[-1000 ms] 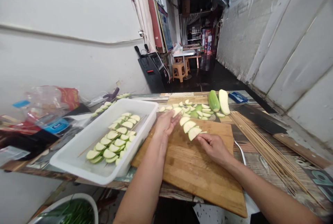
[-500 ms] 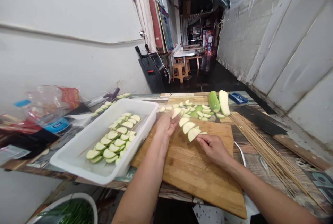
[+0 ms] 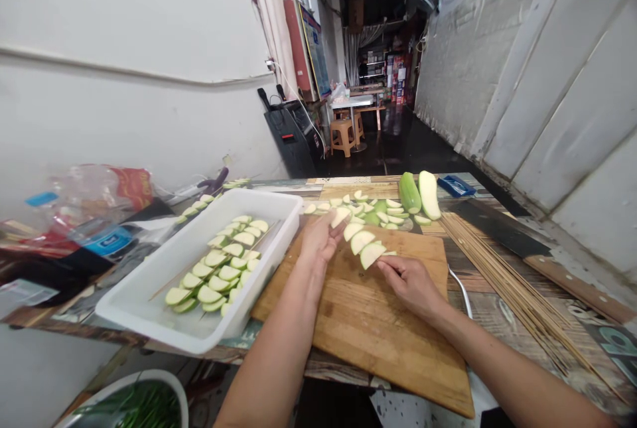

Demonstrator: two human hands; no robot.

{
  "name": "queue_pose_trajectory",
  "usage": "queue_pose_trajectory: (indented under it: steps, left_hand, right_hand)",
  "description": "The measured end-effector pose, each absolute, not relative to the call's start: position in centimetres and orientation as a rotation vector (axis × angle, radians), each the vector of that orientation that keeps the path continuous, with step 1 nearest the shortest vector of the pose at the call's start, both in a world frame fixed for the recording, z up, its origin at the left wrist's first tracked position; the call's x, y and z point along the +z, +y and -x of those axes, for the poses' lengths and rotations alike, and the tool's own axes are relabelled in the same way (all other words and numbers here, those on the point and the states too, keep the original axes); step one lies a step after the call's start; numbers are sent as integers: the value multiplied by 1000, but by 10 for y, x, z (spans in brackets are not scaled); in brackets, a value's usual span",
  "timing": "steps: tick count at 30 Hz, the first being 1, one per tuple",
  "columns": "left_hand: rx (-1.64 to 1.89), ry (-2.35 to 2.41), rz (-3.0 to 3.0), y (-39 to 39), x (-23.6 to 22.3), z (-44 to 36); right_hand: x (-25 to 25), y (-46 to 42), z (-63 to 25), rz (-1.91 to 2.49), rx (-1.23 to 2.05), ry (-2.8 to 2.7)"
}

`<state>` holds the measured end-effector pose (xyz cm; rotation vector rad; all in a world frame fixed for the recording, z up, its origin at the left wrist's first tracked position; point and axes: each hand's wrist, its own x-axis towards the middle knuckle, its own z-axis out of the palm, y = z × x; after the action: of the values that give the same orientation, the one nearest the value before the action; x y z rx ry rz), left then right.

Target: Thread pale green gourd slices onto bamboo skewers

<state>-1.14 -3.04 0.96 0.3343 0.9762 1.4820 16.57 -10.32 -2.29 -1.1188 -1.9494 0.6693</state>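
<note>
My left hand point(image 3: 322, 237) pinches a pale half-round zucchini slice point(image 3: 340, 217) above the far edge of the wooden cutting board point(image 3: 368, 315). Close beside it, a short row of threaded zucchini slices point(image 3: 361, 241) slants down toward my right hand point(image 3: 404, 279). That hand's thumb and fingers are closed at the lower end of the row, on a skewer mostly hidden by slices and fingers. Behind the board lie loose zucchini slices point(image 3: 393, 212). To the left, a white plastic tray point(image 3: 137, 305) holds several skewers of slices point(image 3: 213, 275).
A bundle of bamboo skewers point(image 3: 502, 282) and a large knife point(image 3: 572, 282) lie right of the board. Two zucchini pieces point(image 3: 410, 194) and a blue object point(image 3: 456, 186) are at the back. Plastic bottles point(image 3: 99, 232) stand left; a bowl of greens point(image 3: 144, 401) is below the table.
My left hand and its slice have edged slightly to the right, toward the threaded slices. My right hand is almost unchanged.
</note>
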Motion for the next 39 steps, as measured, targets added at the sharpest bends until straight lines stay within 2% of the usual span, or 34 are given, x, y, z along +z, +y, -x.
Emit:
queue_pose_trajectory:
  steps: [27,39]
  left_hand:
    - [1464,1022,-427,-33,9,5]
    - [1439,1024,-427,-33,8,5]
  right_hand:
    - [-23,-102,-166,1121,679,-1923]
    - [-25,-99,-167,1129,798,-1880]
